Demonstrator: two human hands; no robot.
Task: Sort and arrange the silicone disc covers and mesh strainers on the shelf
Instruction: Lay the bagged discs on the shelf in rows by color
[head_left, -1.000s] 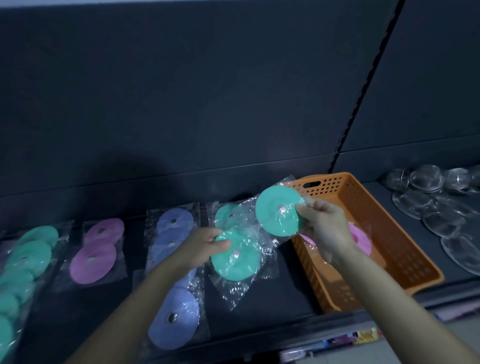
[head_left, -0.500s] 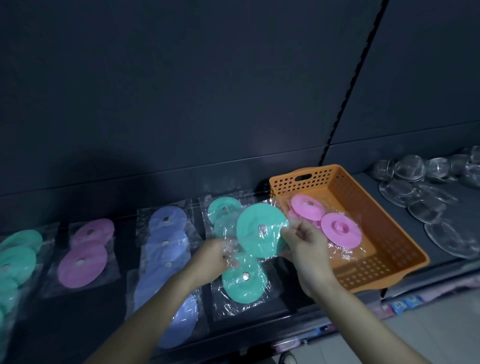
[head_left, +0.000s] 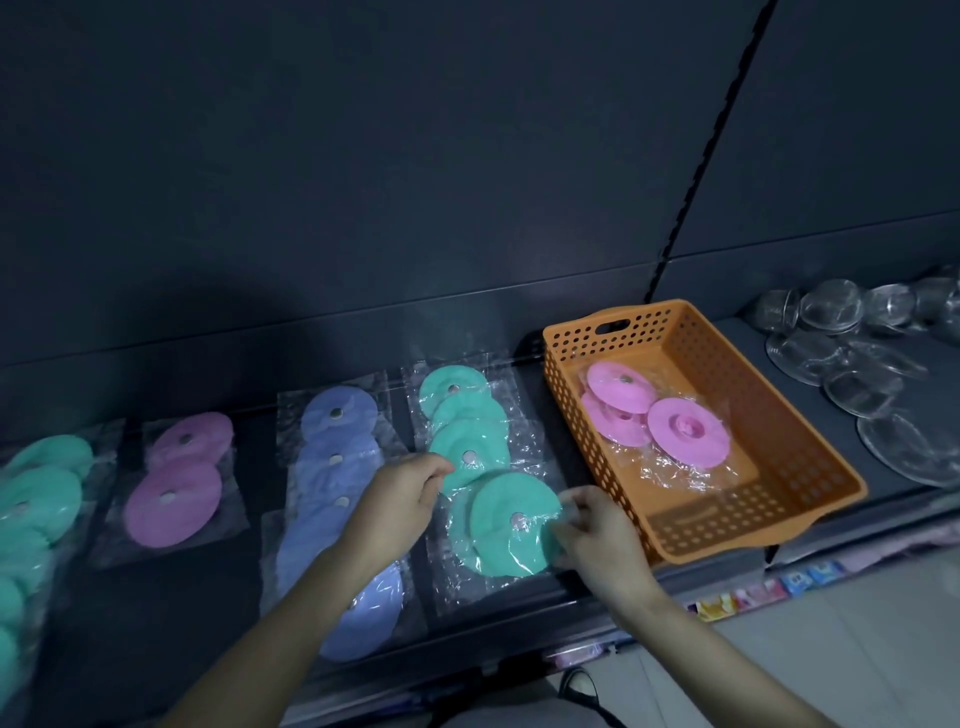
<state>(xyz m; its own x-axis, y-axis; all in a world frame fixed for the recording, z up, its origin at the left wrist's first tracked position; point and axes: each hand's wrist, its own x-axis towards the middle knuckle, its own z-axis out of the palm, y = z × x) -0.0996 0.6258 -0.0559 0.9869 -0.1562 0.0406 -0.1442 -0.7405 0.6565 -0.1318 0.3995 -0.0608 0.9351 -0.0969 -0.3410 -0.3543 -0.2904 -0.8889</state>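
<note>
A green bagged disc cover lies at the front of a row of green discs on the dark shelf. My right hand pinches its right edge. My left hand pinches the left edge of the green disc just behind it. To the left lie a row of blue discs, two pink discs and more green discs. An orange basket holds three bagged pink discs. Mesh strainers are piled at the right.
The shelf's dark back panel rises behind everything. A perforated upright divides the shelf sections. The shelf's front lip runs below my hands, with price labels under the basket. Pale floor shows at the lower right.
Both hands have lowered the green disc from mid-air onto the front of the green row. The camera has tilted further down and the right hand now holds the disc's right edge.
</note>
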